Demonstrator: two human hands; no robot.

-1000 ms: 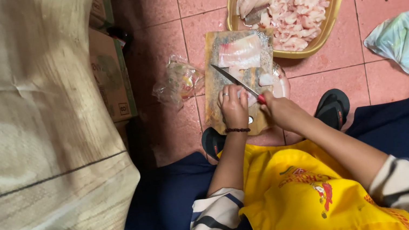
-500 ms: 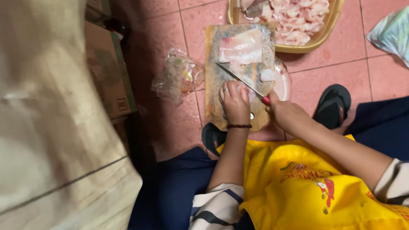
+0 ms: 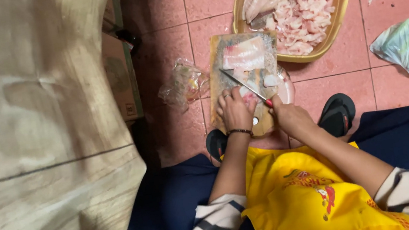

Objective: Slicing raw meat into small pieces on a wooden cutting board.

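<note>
Honestly, a fair bit was hard to make out from up top. The right hand (image 3: 288,116) was closed around a knife (image 3: 245,88), though only a sliver of red handle showed past the fingers. The left hand (image 3: 233,109) lay flat, fingers pressing down on the meat (image 3: 243,55) at the near end of the board, so the piece directly under it was covered. One wooden cutting board (image 3: 217,58) sat on the pink tiles with the blade slanting across it; its near edge was hidden by both hands. One yellow basket (image 3: 339,6) stood just beyond the board, cut off at the top, holding a heap of chopped bits plus some bigger slabs; couldn't count those. Two dark sandals (image 3: 339,113) poked out below, the left one mostly hidden. One crumpled clear bag (image 3: 183,84) lay left of the board, contents unclear.
</note>
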